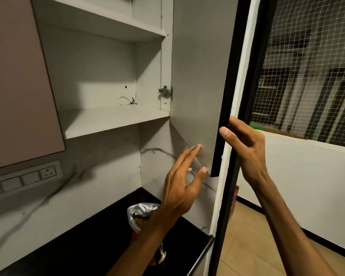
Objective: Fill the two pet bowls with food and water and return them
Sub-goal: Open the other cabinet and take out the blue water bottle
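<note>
Kitchen corner, open cupboard door [197,76] at frame centre. Right hand [245,144] pinches its black outer edge; left hand [181,186], fingers spread and holding nothing, lies flat against the door's inner face. Open food bag [141,214] stands directly below on the black counter [88,236], nearer the left hand.

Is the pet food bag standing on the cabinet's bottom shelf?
No, the pet food bag stands open on the black counter below it.

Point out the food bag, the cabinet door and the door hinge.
food bag [140,218]: head view, on the open top where the kibble shows.
cabinet door [199,76]: head view, on its grey inner face.
door hinge [165,91]: head view, on the metal hinge body.
</note>
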Tool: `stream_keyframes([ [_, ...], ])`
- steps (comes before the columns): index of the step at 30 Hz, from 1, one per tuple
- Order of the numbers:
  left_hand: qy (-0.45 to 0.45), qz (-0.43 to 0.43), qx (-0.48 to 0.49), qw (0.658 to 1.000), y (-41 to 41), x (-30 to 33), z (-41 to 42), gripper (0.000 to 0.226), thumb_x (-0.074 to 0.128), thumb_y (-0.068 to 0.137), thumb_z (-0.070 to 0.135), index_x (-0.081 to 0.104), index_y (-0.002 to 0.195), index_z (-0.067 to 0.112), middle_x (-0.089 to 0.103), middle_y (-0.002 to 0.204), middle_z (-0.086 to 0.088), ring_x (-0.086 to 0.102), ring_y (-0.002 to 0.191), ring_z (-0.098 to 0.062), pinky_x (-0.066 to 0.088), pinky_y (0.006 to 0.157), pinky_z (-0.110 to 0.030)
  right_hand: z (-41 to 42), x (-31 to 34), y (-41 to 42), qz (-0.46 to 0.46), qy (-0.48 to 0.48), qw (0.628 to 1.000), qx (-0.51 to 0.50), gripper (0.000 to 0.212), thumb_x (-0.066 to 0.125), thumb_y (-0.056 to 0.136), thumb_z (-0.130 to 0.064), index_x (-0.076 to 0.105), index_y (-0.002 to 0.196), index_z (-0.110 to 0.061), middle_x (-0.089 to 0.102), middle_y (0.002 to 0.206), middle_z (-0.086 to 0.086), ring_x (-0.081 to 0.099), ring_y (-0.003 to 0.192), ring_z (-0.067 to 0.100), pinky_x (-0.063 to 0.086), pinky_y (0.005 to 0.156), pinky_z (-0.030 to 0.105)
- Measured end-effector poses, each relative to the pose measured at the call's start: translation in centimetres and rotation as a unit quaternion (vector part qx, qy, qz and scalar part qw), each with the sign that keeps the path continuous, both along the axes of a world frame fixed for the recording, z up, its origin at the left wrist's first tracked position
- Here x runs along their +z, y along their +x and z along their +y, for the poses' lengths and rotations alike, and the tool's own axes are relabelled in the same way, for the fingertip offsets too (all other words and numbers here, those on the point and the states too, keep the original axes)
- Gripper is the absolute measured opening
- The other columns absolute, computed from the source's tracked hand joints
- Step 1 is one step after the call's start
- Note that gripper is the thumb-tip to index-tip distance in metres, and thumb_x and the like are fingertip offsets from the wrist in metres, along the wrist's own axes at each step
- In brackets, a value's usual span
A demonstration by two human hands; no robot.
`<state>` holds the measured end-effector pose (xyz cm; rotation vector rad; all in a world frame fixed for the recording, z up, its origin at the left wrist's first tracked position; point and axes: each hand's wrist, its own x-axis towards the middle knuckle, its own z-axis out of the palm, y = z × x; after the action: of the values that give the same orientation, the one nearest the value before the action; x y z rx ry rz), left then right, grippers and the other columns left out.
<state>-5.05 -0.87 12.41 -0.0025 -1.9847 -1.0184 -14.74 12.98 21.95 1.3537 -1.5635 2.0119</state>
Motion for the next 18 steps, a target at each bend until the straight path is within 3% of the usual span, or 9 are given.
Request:
stream_keyframes([
  [3,0.02,0.022,-0.005,1.0,1.5,-0.2,-0.7,0.052,0.053,0.102,0.043,0.043,0.153,0.041,0.044,0.155,0.022,0.046,0.142,-0.004,0.054,0.102,-0.025,-1.3,-0.1,0.9,0.013,0.006,0.999,0.036,0.042,0.074,0.09,-0.032,0.062,0.13,-0.038,0.067,0.123,-0.036,0.062,0.123,-0.008,0.05,0.092,0.008],
  [8,0.065,0.028,0.007,0.997,3.8,-0.4,-1.9,0.047,0.049,0.105,0.035,0.049,0.152,0.033,0.051,0.153,0.015,0.047,0.142,-0.008,0.048,0.104,-0.018,-3.8,-0.4,2.4,0.03,0.008,0.992,0.118,0.051,0.067,0.094,-0.031,0.056,0.143,-0.029,0.063,0.142,-0.02,0.058,0.135,0.006,0.051,0.099,0.014],
  [13,0.082,0.046,0.014,0.995,5.9,-0.1,-3.3,0.045,0.042,0.107,0.025,0.051,0.151,0.02,0.055,0.151,0.008,0.05,0.142,-0.019,0.05,0.108,-0.055,-6.4,-0.5,3.9,0.052,0.018,0.987,0.151,0.054,0.072,0.092,-0.032,0.057,0.144,-0.032,0.059,0.15,-0.008,0.055,0.141,0.013,0.052,0.106,0.026],
  [18,0.109,0.029,0.049,0.992,7.5,-0.1,-5.0,0.049,0.036,0.106,0.033,0.052,0.15,0.018,0.059,0.147,0.005,0.058,0.133,-0.018,0.055,0.101,-0.05,-9.1,-0.9,4.6,0.074,0.034,0.987,0.141,0.058,0.074,0.092,-0.023,0.054,0.147,-0.027,0.05,0.159,-0.003,0.047,0.147,0.014,0.051,0.113,0.045],
])
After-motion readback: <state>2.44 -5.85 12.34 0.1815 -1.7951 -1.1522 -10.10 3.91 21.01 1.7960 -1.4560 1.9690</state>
